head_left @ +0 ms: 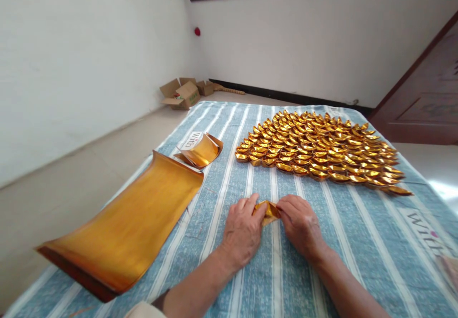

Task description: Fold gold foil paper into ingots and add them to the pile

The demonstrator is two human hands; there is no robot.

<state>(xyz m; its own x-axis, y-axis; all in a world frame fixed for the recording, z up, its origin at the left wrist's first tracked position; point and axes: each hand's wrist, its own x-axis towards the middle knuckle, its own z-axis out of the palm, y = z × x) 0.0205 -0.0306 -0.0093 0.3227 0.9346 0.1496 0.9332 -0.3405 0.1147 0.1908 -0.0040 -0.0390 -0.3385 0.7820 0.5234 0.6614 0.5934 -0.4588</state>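
Between my two hands, low over the striped cloth, is a small piece of gold foil paper (269, 213), partly folded. My left hand (244, 227) grips its left end, thumb and fingers pressed on the foil. At the right end, my right hand (299, 218) pinches the paper between thumb and fingers. Beyond the hands lie many folded gold paper ingots (315, 148), packed in close rows. On the left rests a large stack of gold foil sheets (125, 222) with curled edges. A smaller curved stack of gold foil pieces (202, 152) sits just past it.
A blue and white striped cloth (218, 203) covers the table. On the floor past its far left corner stand an open cardboard box (184, 93) and a smaller box (205, 88). White walls rise behind and to the left; a dark red door (425, 89) is at right.
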